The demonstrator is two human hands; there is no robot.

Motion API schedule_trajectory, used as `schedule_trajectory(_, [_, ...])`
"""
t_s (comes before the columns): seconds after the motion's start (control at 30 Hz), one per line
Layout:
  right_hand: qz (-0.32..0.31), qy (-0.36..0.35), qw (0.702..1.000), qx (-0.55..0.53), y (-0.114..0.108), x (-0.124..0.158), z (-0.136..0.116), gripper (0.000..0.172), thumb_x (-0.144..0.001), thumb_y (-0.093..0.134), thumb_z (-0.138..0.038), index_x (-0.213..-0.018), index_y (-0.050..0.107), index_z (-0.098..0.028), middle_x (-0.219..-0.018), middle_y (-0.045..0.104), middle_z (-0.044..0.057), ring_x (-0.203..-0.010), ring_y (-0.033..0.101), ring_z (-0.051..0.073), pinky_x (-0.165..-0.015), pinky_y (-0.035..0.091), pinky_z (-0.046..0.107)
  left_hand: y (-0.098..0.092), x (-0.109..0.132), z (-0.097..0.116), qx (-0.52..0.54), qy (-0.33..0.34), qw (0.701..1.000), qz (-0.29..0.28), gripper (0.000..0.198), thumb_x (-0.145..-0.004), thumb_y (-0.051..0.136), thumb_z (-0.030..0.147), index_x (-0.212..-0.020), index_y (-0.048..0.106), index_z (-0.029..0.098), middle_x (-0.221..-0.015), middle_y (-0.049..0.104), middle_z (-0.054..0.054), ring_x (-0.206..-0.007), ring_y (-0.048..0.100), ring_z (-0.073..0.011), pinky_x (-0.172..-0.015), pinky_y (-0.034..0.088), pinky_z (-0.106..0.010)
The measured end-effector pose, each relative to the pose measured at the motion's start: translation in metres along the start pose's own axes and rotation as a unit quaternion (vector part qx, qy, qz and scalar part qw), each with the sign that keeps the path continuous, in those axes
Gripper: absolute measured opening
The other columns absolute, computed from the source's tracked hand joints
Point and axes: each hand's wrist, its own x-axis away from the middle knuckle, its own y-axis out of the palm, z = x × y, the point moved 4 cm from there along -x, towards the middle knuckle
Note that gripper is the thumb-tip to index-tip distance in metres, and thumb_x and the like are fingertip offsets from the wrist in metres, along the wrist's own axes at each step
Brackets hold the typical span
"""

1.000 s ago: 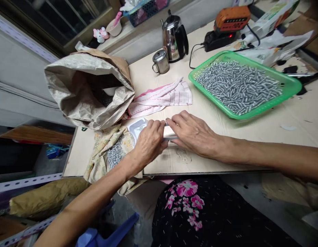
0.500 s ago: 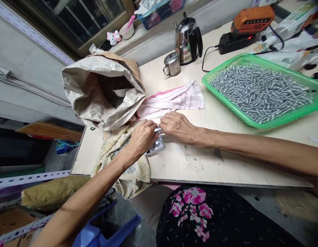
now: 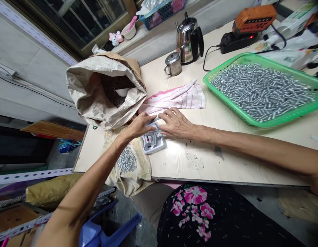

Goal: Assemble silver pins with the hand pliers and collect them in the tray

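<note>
A light grey moulded tray with shaped recesses and a small red spot lies on the table in front of me. My left hand reaches over its far left side, thumb and forefinger apart. From the right comes my right hand, its fingers spread at the tray's far right corner. A thin grey strip shows between the two sets of fingertips; whether they touch it is not clear. Left of the tray, a pile of small metal pins rests on a patterned yellowish cloth.
A large open sack with a white scoop inside stands at the left. A green basket full of metal pins is at the right. Behind are a pink-white towel, a metal mug, a kettle and an orange battery.
My fingers, earlier closed together around a thin grey piece above the tray, have spread apart. Both hands are slightly farther back, and more of the tray and the pins shows.
</note>
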Motion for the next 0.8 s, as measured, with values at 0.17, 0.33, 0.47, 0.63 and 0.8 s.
schedule_trajectory(0.17, [0.050,-0.001,0.998,-0.026,-0.004,-0.001,-0.001,0.024,-0.097,0.053,-0.038,-0.093,0.068,-0.021,-0.139,0.049,0.012,-0.125,0.033,0.030,-0.104,0.020,0.054,-0.001,-0.003,-0.013,0.016,-0.024,0.999,0.026,0.025,-0.091,0.054,0.019,-0.110,0.070,0.015,-0.092,0.066,-0.005,-0.082,0.058,-0.0169,-0.082,0.045,-0.029])
schedule_trajectory(0.33, [0.046,0.017,0.999,0.007,0.001,-0.002,-0.003,0.028,-0.102,0.042,-0.031,-0.094,0.068,-0.024,-0.085,0.065,0.002,-0.093,0.045,0.022,-0.105,0.016,0.051,-0.012,-0.008,-0.017,0.018,-0.055,0.996,0.073,0.024,-0.090,0.052,0.021,-0.106,0.069,0.016,-0.098,0.071,-0.006,-0.088,0.061,-0.0194,-0.084,0.046,-0.031])
schedule_trajectory(0.47, [0.045,0.036,0.998,0.017,-0.002,0.001,-0.001,0.034,-0.102,0.035,-0.022,-0.090,0.067,-0.023,-0.072,0.064,-0.001,-0.076,0.042,0.018,-0.101,0.020,0.045,-0.022,-0.014,-0.005,0.023,-0.034,0.995,0.091,0.026,-0.089,0.051,0.019,-0.106,0.070,0.016,-0.103,0.071,-0.008,-0.092,0.061,-0.0201,-0.088,0.047,-0.033])
schedule_trajectory(0.63, [0.053,0.033,0.998,-0.013,-0.030,0.028,0.007,0.040,-0.106,0.032,-0.034,-0.084,0.064,-0.021,-0.072,0.062,0.000,-0.071,0.044,0.017,-0.095,0.027,0.040,-0.035,0.018,-0.015,0.033,-0.072,0.984,0.157,0.031,-0.093,0.052,0.031,-0.111,0.072,0.016,-0.103,0.071,-0.008,-0.088,0.062,-0.0185,-0.083,0.048,-0.032])
schedule_trajectory(0.8, [0.021,0.020,0.997,-0.072,-0.050,0.092,0.006,0.032,-0.104,0.040,-0.033,-0.082,0.062,-0.023,-0.067,0.058,-0.001,-0.067,0.046,0.016,-0.099,0.032,0.041,-0.005,0.084,-0.066,-0.047,-0.253,0.955,0.150,0.028,-0.091,0.054,0.033,-0.079,0.073,0.016,-0.072,0.068,-0.008,-0.065,0.057,-0.0185,-0.065,0.045,-0.032])
